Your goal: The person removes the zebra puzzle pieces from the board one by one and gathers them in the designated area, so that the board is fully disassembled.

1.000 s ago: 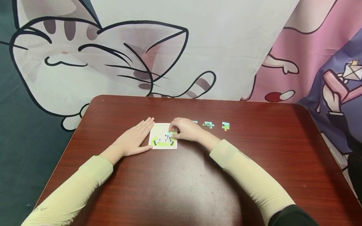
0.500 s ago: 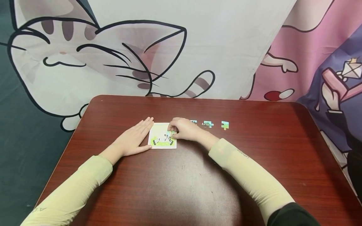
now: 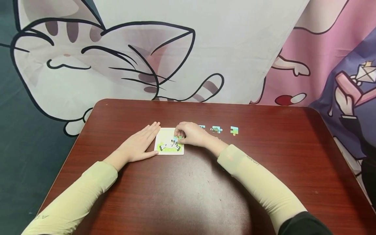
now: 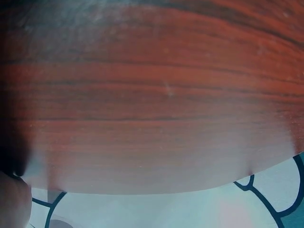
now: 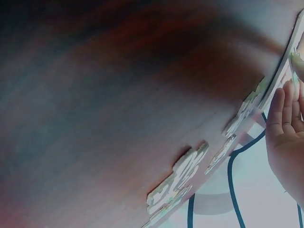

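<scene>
A small square puzzle board [image 3: 165,133] lies on the table, with zebra-pattern pieces along its lower half. Along the board's left edge lies my left hand [image 3: 134,146], fingers straight, the thumb reaching its lower left corner. My right hand [image 3: 192,133] is over the board's right side and pinches a blue-green puzzle piece [image 3: 177,138] between thumb and fingers. Most of that piece is hidden by the fingers. In the right wrist view, the right hand [image 5: 287,128] shows at the right edge beside the board's rim.
Loose puzzle pieces lie in a row right of the board: one [image 3: 202,126] partly behind the right hand, a middle one [image 3: 216,129] and a far one [image 3: 234,131]. The brown table [image 3: 188,195] ends at a cat-print cloth [image 3: 235,58].
The right fingertips and the pinched piece shift very slightly over the board's right side. The left hand, the board and the loose pieces stay in place.
</scene>
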`<state>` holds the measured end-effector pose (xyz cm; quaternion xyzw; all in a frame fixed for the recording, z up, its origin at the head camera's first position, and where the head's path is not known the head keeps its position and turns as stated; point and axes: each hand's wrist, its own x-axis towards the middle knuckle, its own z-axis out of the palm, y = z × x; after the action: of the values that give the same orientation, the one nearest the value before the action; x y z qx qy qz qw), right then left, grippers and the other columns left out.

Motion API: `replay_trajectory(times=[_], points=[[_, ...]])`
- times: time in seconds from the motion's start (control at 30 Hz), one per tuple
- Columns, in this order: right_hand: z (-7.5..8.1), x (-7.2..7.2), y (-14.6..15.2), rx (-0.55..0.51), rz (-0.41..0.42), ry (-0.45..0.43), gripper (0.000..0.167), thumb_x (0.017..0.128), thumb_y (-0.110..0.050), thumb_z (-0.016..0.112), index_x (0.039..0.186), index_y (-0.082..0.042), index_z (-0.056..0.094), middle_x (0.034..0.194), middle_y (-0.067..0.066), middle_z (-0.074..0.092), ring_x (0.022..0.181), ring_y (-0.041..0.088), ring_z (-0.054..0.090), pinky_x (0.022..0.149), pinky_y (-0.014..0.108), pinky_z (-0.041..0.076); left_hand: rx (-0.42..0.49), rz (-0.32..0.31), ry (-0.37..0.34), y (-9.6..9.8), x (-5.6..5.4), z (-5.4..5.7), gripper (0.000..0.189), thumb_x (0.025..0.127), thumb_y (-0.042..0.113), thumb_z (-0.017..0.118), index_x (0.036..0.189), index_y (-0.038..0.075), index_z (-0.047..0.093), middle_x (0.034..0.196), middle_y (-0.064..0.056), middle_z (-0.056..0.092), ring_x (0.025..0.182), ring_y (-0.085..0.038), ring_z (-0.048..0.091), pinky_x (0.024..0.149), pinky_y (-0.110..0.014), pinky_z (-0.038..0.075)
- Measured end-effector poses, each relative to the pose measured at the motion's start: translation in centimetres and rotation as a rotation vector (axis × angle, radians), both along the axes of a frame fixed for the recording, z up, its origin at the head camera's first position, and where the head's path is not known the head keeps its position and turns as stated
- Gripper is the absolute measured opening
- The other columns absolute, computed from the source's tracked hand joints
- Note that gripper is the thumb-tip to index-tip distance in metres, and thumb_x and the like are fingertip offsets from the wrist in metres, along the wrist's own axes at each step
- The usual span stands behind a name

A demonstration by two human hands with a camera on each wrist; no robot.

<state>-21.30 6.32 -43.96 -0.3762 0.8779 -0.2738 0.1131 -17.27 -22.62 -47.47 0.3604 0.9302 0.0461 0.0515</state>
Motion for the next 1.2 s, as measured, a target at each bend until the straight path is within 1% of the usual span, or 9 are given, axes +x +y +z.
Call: replay_trajectory(times=[0.27,0.5,0.7,0.9,1.2], points=[[0.10,-0.08,0.10,-0.049,0.004,-0.029,0.010,0.090,-0.007,0.077,0.100,-0.008,0.076,0.088,0.001,0.071,0.080,0.008,0.064,0.074,0.016,0.053,0.001,-0.003,0.000,0.01,-0.06,0.07,0.100,0.101,0.059,0.059,0.168,-0.002,0.018,0.179,-0.016,0.013,0.167,-0.031,0.015,0.136,-0.048,0.023],[0.06,0.08,0.04,-0.034,0.020,-0.066,0.006,0.092,-0.010,0.077,0.097,-0.008,0.078,0.087,0.001,0.075,0.078,0.005,0.065,0.074,0.016,0.054,-0.001,-0.002,0.000,0.04,-0.09,0.04,0.099,0.101,0.059,0.058,0.169,-0.001,0.017,0.180,-0.015,0.012,0.168,-0.030,0.014,0.136,-0.048,0.023],[0.09,0.15,0.09,-0.030,0.032,-0.088,0.005,0.092,-0.009,0.075,0.095,-0.007,0.078,0.084,0.001,0.075,0.078,0.005,0.065,0.074,0.016,0.055,0.012,-0.003,0.002,0.04,-0.06,-0.03,0.099,0.101,0.058,0.059,0.169,-0.001,0.018,0.179,-0.016,0.013,0.167,-0.030,0.014,0.136,-0.048,0.023],[0.21,0.22,0.15,-0.026,0.037,-0.086,0.006,0.093,-0.010,0.075,0.096,-0.006,0.077,0.086,0.002,0.076,0.079,0.006,0.067,0.076,0.017,0.056,0.009,-0.006,0.009,0.00,-0.01,-0.07,0.099,0.101,0.058,0.059,0.168,-0.002,0.018,0.179,-0.016,0.014,0.167,-0.031,0.015,0.136,-0.048,0.023],[-0.05,0.19,0.32,-0.054,0.030,-0.089,0.005,0.093,-0.010,0.075,0.096,-0.006,0.077,0.087,0.003,0.077,0.082,0.008,0.069,0.078,0.018,0.058,0.001,0.000,0.010,0.02,0.06,-0.09,0.099,0.101,0.059,0.058,0.169,-0.001,0.018,0.179,-0.016,0.013,0.167,-0.030,0.015,0.136,-0.048,0.023]])
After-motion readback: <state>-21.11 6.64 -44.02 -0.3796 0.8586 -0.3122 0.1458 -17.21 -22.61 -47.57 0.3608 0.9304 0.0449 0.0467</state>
